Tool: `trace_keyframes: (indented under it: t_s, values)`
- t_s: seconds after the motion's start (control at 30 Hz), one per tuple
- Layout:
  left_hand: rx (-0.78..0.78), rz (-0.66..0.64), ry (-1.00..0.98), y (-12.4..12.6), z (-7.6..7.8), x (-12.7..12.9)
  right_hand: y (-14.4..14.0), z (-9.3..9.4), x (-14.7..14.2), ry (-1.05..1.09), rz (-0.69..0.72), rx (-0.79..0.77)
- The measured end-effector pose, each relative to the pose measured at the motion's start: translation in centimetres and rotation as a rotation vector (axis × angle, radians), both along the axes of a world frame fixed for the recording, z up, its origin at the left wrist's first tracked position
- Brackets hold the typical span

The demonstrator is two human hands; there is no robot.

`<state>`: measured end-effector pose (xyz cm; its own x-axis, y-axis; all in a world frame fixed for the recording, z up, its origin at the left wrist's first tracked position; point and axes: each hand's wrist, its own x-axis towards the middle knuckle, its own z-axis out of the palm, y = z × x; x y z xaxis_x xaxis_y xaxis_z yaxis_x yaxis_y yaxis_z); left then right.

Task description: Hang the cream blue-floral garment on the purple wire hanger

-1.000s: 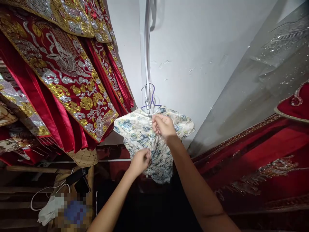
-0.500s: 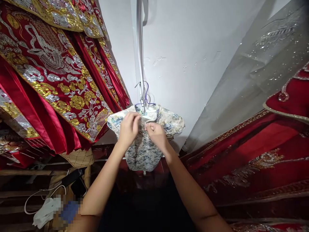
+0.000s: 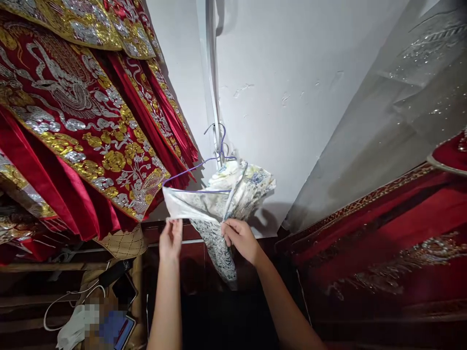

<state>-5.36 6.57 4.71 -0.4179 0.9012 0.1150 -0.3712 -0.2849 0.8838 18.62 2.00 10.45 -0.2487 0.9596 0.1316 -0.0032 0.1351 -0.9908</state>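
A small floral dress [image 3: 239,189] in white, blue and yellow hangs on a purple wire hanger [image 3: 197,167] from a white strip on the wall. Its front is pulled open and the pale lining shows. My left hand [image 3: 170,238] pinches the left front edge of the dress. My right hand [image 3: 240,238] grips the right front edge lower down. The left arm of the hanger is bare.
Red robes with gold and silver embroidery [image 3: 80,112] hang at the left. More red embroidered cloth [image 3: 383,243] and grey sequinned fabric [image 3: 408,82] lie at the right. Below left are a wooden rack, a white cable [image 3: 69,299] and a phone [image 3: 124,289].
Both hands have dropped from the collar to the dress's front edges. The front has come open, showing the lining, and the left shoulder has slid off the hanger.
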Motion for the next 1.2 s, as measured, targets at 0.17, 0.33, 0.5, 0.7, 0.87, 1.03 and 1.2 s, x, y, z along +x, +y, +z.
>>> trace_keyframes:
  t_s: [0.17,0.33,0.5,0.7,0.87,1.03,1.2]
  values:
    - [-0.329,-0.079,-0.285,-3.6,-4.4,3.8,-1.9,-2.7,1.9,-0.026,0.061,-0.113]
    - [-0.177,-0.314,-0.236,-5.0,-0.3,6.0,-1.8,-4.5,4.0,-0.233,0.014,-0.152]
    - [-0.033,-0.617,0.334,-7.6,4.8,10.6,-1.4,-4.0,2.4,0.076,-0.035,-0.249]
    - [0.216,-0.515,0.752,-7.5,7.2,10.5,-1.4,-1.4,1.8,0.359,0.217,-0.371]
    - [0.084,-0.756,0.800,-7.1,5.6,6.7,0.8,4.7,3.5,-0.181,0.453,0.063]
    - [-0.121,-0.653,1.050,-8.3,4.6,3.7,7.5,6.9,3.7,-0.332,-0.187,0.448]
    - [-0.140,-0.488,1.231,-9.1,6.6,0.8,12.7,1.8,3.1,-0.351,-0.171,0.285]
